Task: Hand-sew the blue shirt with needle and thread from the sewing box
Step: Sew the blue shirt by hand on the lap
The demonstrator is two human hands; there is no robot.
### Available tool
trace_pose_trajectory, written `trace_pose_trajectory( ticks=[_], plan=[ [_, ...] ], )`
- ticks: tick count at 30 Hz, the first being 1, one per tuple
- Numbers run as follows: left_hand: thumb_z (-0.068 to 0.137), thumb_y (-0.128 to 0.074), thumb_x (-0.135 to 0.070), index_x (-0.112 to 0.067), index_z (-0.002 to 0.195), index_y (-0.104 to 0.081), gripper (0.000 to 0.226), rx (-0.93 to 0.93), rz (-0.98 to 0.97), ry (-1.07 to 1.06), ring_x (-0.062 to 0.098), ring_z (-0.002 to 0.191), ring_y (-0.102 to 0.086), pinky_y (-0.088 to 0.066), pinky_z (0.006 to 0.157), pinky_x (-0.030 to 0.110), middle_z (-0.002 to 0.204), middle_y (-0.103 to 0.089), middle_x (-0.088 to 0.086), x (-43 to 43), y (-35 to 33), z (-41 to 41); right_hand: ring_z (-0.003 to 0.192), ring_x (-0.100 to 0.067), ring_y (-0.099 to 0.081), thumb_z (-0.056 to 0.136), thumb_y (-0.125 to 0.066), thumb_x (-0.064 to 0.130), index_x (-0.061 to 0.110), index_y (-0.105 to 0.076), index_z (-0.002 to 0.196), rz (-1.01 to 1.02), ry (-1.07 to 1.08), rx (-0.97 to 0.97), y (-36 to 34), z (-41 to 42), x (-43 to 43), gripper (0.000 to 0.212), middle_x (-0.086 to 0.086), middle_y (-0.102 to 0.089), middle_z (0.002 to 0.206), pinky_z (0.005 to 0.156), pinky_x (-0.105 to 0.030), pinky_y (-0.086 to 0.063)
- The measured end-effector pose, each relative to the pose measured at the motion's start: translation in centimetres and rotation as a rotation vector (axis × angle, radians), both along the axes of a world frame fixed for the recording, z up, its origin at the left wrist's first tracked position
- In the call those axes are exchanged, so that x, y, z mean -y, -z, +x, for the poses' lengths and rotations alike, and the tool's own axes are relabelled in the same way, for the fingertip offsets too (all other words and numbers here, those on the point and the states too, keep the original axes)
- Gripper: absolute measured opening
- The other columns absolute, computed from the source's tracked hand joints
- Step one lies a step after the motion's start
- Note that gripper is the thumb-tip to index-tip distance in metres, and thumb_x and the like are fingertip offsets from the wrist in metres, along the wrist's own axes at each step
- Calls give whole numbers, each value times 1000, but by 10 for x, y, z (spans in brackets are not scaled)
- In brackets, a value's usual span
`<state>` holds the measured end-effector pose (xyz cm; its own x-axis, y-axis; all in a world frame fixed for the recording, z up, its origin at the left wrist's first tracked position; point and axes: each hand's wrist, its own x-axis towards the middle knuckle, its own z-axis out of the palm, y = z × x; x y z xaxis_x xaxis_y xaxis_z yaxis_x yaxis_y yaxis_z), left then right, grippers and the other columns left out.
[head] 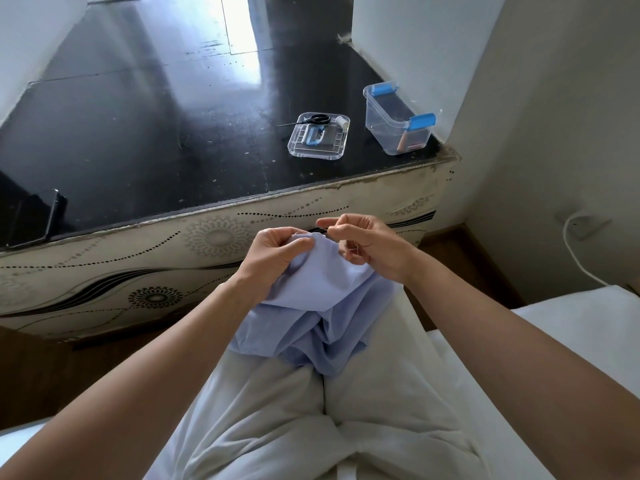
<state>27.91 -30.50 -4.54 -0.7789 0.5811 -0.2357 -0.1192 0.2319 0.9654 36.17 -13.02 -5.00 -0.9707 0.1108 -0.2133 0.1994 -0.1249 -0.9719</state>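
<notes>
The left hand (275, 252) grips a fold of the blue shirt (311, 306). Fingers of the right hand (372, 245) pinch a thin thread (354, 250) beside it.

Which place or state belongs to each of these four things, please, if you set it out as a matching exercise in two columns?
Things
1. blue shirt
2. scissors
3. sewing box
4. phone

Places or states
A. near the left front edge of the table
B. on the lap, gripped by the left hand
C. lying on the clear lid
D. open, at the table's right corner

Pairs: 1-B, 2-C, 3-D, 4-A
</notes>
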Motion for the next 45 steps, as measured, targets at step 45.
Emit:
trace_pose_trajectory(
  ticks=[45],
  plan=[
    [74,-69,-32,-22,72,-73,12,-89,-54,116,20,73,-45,-35,69,36,74,-54,9,0,3,-2,68,-12,-56,97,-51,4,5,-57,83,-18,-114,-14,11,6,-6,15,-11,-56,77,71,-22,-47]
  ],
)
